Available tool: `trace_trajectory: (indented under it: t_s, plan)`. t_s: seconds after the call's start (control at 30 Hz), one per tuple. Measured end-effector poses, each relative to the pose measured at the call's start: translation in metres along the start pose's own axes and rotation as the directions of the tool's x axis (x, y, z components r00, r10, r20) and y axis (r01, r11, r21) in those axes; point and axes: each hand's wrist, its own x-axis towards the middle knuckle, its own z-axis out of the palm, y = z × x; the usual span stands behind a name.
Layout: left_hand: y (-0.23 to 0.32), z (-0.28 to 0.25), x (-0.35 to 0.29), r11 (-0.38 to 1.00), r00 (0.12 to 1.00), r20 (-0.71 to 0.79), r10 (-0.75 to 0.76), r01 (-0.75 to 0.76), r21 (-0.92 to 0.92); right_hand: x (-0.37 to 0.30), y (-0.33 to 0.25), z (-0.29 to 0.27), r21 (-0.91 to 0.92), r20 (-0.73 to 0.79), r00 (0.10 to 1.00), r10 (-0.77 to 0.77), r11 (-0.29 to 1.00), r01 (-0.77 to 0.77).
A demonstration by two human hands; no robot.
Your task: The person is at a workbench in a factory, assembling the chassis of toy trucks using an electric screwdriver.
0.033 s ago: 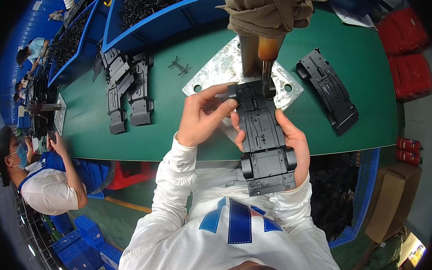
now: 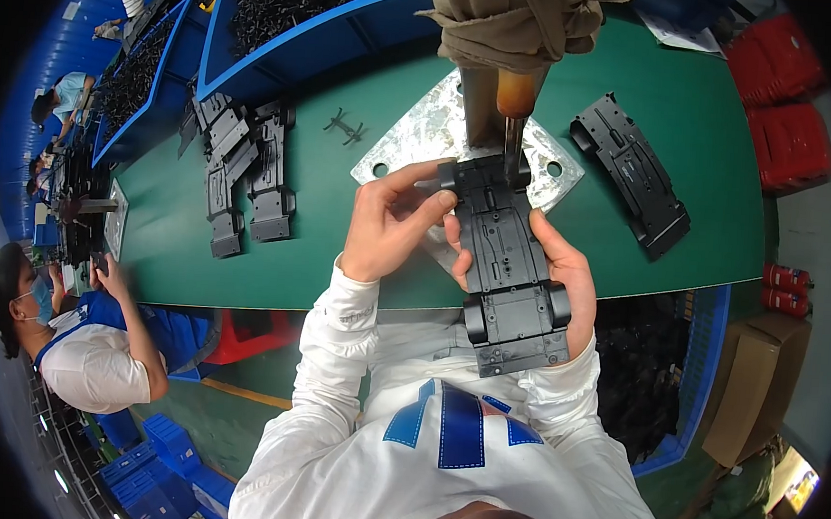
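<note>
Both my hands hold a black plastic toy-car chassis [image 2: 506, 251] that slants over the table's near edge. My left hand [image 2: 394, 215] is closed on its far left corner, the thumb near the top face. My right hand [image 2: 566, 283] wraps round its right side, with some fingers hidden underneath. At the chassis's far right corner stands the metal rod [image 2: 513, 147] of an upright tool with an amber collar [image 2: 516, 94]; whether the tip touches is unclear. Behind it lies a shiny metal base plate [image 2: 409, 131], partly covered by my left hand and the chassis.
Another black chassis [image 2: 630, 173] lies right on the green table [image 2: 341, 226]. Several more black parts [image 2: 273, 175] and a small black bracket [image 2: 345, 127] are at left. Blue bins [image 2: 334, 40] of dark parts stand behind. A co-worker [image 2: 96, 345] sits at left. Brown cloth [image 2: 516, 23] wraps the tool's top.
</note>
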Motion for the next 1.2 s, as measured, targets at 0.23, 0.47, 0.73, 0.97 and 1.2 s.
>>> trace_trajectory:
  t_s: [0.23, 0.47, 0.73, 0.97, 1.2]
  plan:
    - [0.003, 0.000, 0.000, 1.000, 1.000, 0.012, -0.017, 0.017, -0.002, 0.001, -0.002, -0.003, -0.008, 0.013, 1.000, 0.019, 1.000, -0.019]
    - [0.003, 0.001, -0.001, 1.000, 1.000, -0.009, -0.006, 0.007, 0.015, 0.000, -0.002, -0.003, 0.014, 0.005, 1.000, 0.023, 1.000, -0.023]
    - [0.004, 0.000, -0.001, 0.999, 1.000, -0.003, -0.011, 0.012, 0.034, 0.000, -0.002, -0.004, -0.022, 0.016, 1.000, 0.012, 1.000, -0.012]
    - [-0.012, -0.003, 0.001, 0.995, 0.998, 0.013, -0.053, 0.052, 0.082, 0.002, -0.004, -0.012, 0.045, -0.026, 1.000, 0.012, 0.999, -0.011]
    - [-0.003, 0.009, 0.005, 0.986, 0.993, 0.075, -0.093, 0.082, 0.145, -0.009, -0.017, -0.020, 0.031, 0.070, 0.997, 0.015, 0.999, -0.017]
